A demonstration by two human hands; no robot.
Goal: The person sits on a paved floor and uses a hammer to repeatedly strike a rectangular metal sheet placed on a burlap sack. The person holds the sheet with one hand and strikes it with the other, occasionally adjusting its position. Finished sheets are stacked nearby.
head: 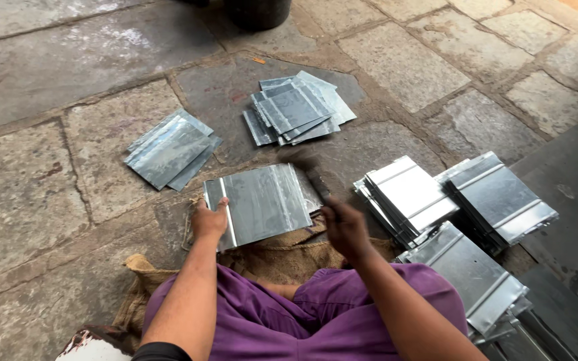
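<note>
Looking down from my head: my left hand (209,220) pinches the left edge of a flat, shiny grey rectangular metal sheet with a folded ridge (262,204), thumb on top, pressing it against the brown burlap sack (289,254) spread before my knees. My right hand (344,227) is clenched around the handle of a dark hammer (309,170), raised over the sheet's right edge and blurred, so its head shows only as a smear.

The sheet's far edge hangs just past the sack onto the grey stone-slab floor (28,187). Beyond it lies bare stone, then two loose stacks: a fanned pile of flat grey metal sheets (170,150) to the far left, and a scattered pile of smaller grey metal sheets (297,110) straight ahead, both well apart from the sheet I hold. To my right, taller stacks of ribbed bright metal panels (409,197) crowd near my right wrist, leaving little room on that side; the left side is open floor.

The floor is rough, uneven paving with sandy joints. A dark round bucket base (257,12) stands at the top edge. My purple trousers (289,321) fill the foreground.
</note>
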